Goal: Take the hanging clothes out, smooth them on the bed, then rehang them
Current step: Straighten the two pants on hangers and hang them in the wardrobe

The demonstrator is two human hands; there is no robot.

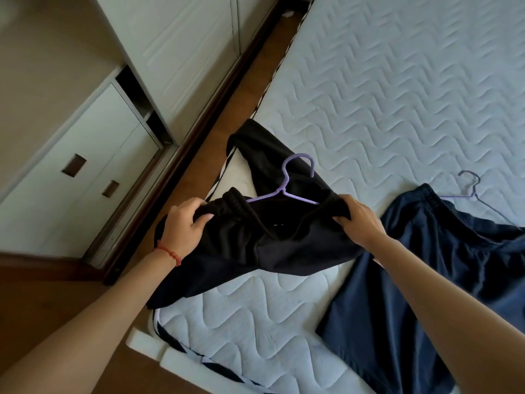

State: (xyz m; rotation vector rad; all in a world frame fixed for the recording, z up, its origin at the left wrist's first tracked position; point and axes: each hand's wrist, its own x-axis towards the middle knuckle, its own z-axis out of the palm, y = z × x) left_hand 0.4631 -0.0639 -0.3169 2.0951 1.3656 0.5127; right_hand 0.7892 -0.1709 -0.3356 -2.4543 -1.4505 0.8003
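Black trousers (255, 245) with an elastic waistband are held up over the corner of the white quilted bed (397, 95). My left hand (184, 226) grips the waistband's left end and my right hand (358, 220) grips its right end. A light purple hanger (287, 191) sits inside the waistband, its hook standing up between my hands. One trouser leg trails away toward the bed's left edge. Dark navy shorts (420, 265) lie flat on the bed to the right, with a second purple hanger (474, 191) lying at their waistband.
A white wardrobe (170, 52) with a sliding door and drawers (85, 172) stands to the left, across a narrow strip of wooden floor (221, 115). White foam blocks (147, 339) lie on the floor at the bed's near corner.
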